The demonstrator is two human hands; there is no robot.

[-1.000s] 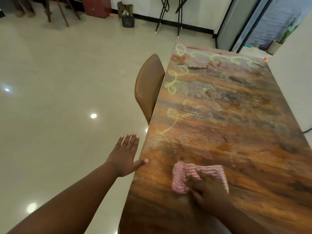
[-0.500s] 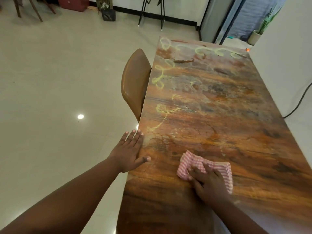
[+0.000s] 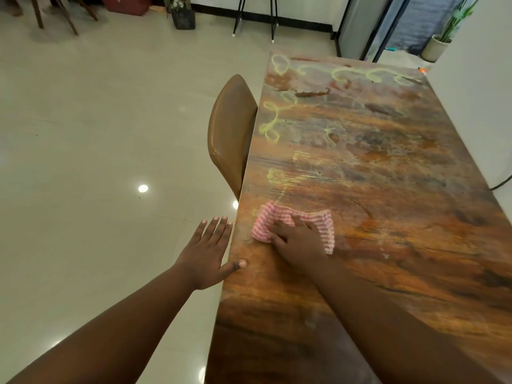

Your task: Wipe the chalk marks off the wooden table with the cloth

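One long wooden worktop [image 3: 388, 217] carries looping yellow chalk marks [image 3: 273, 120]. Our right hand [image 3: 297, 241] presses flat on one crumpled pink-striped cloth [image 3: 266, 223] near its left edge. Our left hand [image 3: 206, 252] is spread open, thumb touching that edge.

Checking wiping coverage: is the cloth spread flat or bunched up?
Bunched: the pink striped cloth sits crumpled in folds under the right hand.

— What carries the work here?
— I see a wooden table [image 3: 388, 189], its long left edge nearest me.
— And directly on it?
— A pink striped cloth [image 3: 266, 223] near the left edge; yellow chalk marks [image 3: 273, 126] looping along the far and left edges.
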